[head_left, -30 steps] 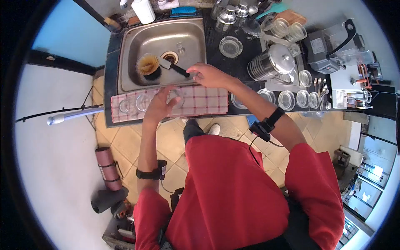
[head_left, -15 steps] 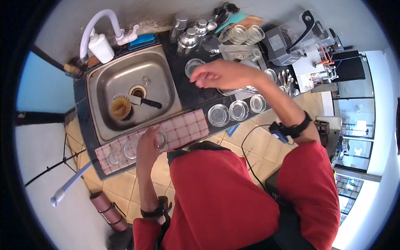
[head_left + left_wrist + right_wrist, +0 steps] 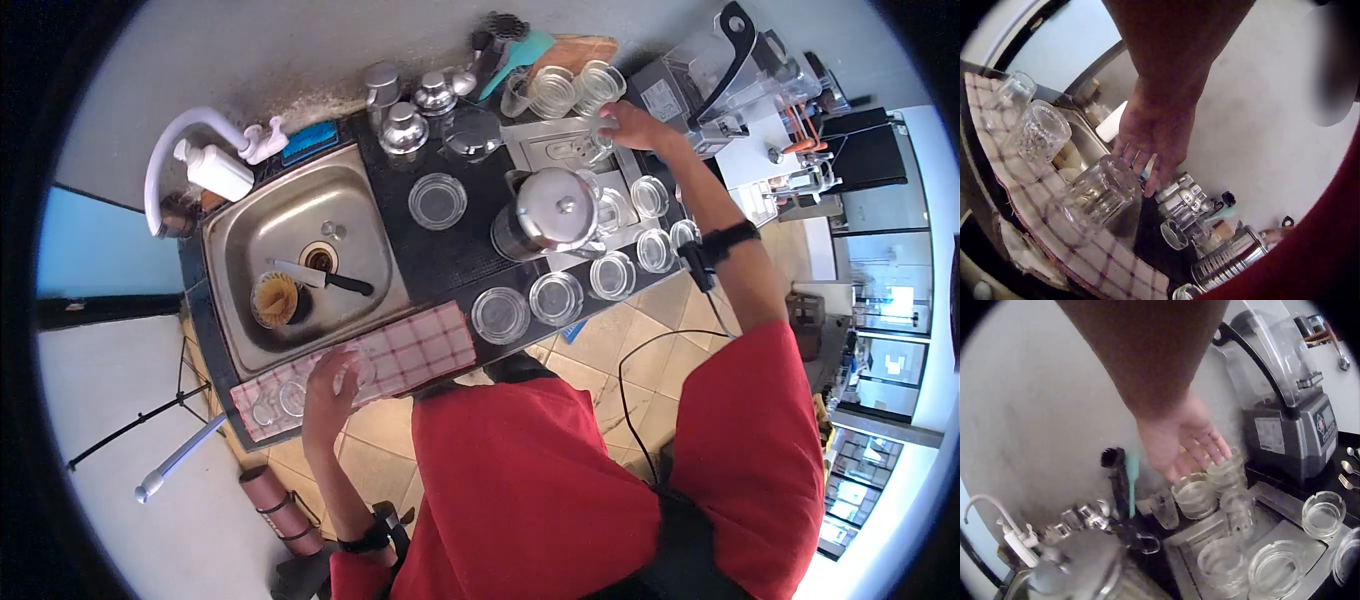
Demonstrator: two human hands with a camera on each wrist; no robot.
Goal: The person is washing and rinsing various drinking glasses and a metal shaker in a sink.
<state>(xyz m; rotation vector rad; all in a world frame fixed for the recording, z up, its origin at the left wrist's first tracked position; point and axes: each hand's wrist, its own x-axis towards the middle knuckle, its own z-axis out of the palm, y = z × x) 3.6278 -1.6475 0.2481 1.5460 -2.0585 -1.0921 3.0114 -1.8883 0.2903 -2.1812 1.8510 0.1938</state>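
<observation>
My left hand (image 3: 328, 390) is over the pink-and-white checked cloth (image 3: 425, 350), right by a clear glass (image 3: 355, 372). In the left wrist view its fingers extend behind that glass, which stands upside down, with other glasses (image 3: 1044, 131) further along the cloth. Out over the back right of the counter, my right hand (image 3: 640, 128) has its fingers loosely extended. The right wrist view puts it above stacked glass ashtrays (image 3: 1194, 497), close over a clear drinking glass (image 3: 1238, 509) on a metal tray (image 3: 1188, 540); nothing shows in its grasp.
The steel sink (image 3: 375, 235) holds a knife (image 3: 345, 284) and a ribbed cup (image 3: 275, 300). A lidded steel pot (image 3: 555, 210) stands mid-counter, with several glass ashtrays (image 3: 500, 316) along the front edge. Metal shakers (image 3: 403, 135) stand behind, a blender (image 3: 665, 100) at right.
My right hand has swung from beside the sink, across the counter and pot, to the glassware at the back right. My left hand stays by the glass on the cloth. The head view has turned.
</observation>
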